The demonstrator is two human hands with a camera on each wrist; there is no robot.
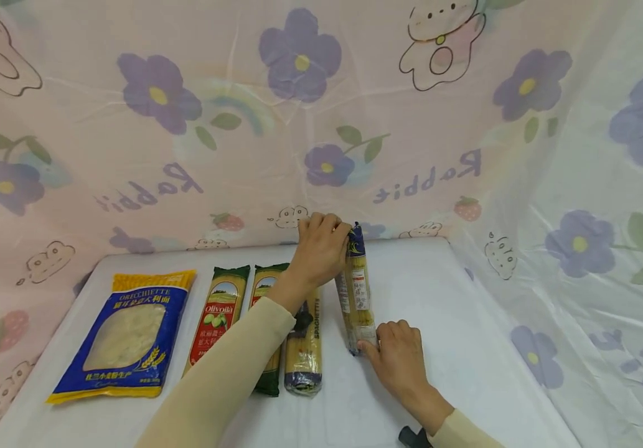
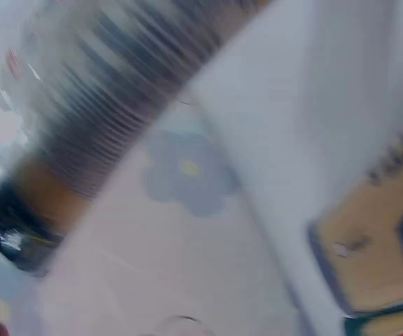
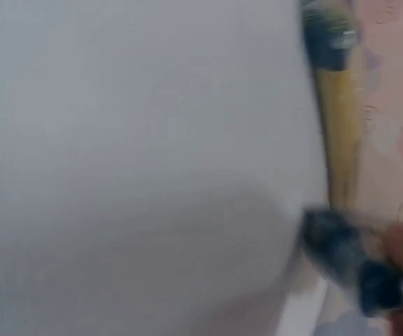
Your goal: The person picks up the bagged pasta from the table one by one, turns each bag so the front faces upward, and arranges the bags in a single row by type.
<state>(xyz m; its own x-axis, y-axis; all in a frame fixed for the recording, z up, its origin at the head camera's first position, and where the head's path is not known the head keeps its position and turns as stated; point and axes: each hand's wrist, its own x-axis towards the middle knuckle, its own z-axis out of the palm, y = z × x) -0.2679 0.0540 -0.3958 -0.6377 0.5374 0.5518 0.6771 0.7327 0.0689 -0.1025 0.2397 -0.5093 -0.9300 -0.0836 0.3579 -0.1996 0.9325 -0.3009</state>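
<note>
A clear spaghetti packet [image 1: 358, 289] with dark purple ends and a white label is held above the white table, its far end raised. At that far end, my left hand [image 1: 323, 246] grips the wrapper. My right hand [image 1: 402, 361] pinches the near end, thumb on the front. The left wrist view shows the packet [image 2: 124, 91] blurred, with fingertips at its dark end. A similar spaghetti packet [image 1: 303, 367] lies just to the left, partly covered by the left forearm.
Two red-and-green Olivoilà pasta packets [image 1: 223, 311] lie farther left, one partly behind the left sleeve. A blue and yellow orecchiette bag [image 1: 125, 336] lies at the left of the white table [image 1: 444, 311]. A patterned curtain [image 1: 299, 143] hangs behind the table.
</note>
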